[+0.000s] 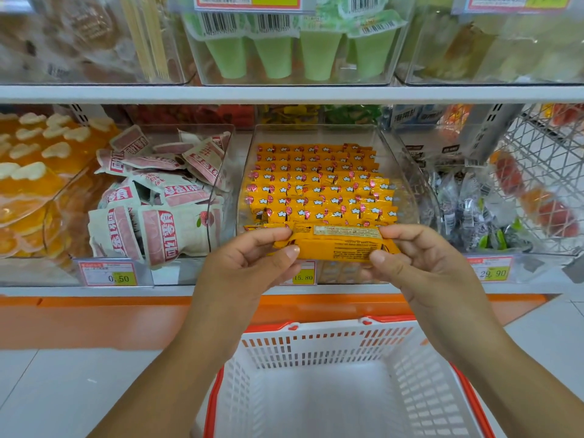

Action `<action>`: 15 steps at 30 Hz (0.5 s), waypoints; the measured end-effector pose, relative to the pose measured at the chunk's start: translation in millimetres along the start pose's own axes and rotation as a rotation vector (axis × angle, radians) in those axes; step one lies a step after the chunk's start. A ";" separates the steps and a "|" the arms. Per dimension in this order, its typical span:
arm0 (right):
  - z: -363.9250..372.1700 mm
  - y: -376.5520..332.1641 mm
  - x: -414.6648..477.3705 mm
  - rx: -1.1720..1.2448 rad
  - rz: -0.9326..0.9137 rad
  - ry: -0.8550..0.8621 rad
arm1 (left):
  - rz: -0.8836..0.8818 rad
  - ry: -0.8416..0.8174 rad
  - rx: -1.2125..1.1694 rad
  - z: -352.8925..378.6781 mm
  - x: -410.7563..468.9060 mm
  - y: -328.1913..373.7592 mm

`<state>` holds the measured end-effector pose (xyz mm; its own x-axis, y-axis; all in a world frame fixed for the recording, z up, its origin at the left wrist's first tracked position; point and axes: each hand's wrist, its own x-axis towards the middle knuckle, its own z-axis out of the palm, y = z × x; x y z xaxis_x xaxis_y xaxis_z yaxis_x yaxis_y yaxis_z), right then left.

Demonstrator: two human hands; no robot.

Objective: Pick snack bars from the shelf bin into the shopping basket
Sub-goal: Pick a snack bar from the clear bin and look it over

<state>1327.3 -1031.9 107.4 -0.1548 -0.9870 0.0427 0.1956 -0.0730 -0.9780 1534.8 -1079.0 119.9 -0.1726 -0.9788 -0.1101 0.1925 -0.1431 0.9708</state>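
Got my left hand [252, 257] and right hand [420, 260] pinching maybe two orange snack bars [335, 246] above the basket [316, 343], by the bin [407, 184].

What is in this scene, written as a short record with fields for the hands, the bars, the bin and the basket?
left hand: fingers pinch the left end of the held bars
right hand: fingers pinch the right end
held bars: orange, level, in front of the bin, above the basket; count unclear
bin: clear, on the shelf, holds rows of orange bars
basket: white, red rim, below the hands; no bars seen inside
left neighbour: pink packs in another clear bin
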 end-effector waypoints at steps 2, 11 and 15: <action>0.5 -1.5 1.3 0.044 0.003 0.000 | -0.015 -0.010 -0.019 -3.0 1.0 -0.1; 4.8 -3.1 4.6 0.186 0.051 0.013 | -0.076 -0.065 0.019 -7.8 3.0 0.5; 3.0 -6.8 5.5 0.180 0.092 -0.020 | -0.089 -0.130 0.063 -13.7 2.6 4.1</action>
<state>1328.0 -1037.3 115.0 -0.1088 -0.9933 -0.0396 0.3779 -0.0045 -0.9258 1548.4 -1084.1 120.6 -0.3106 -0.9350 -0.1714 0.1107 -0.2147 0.9704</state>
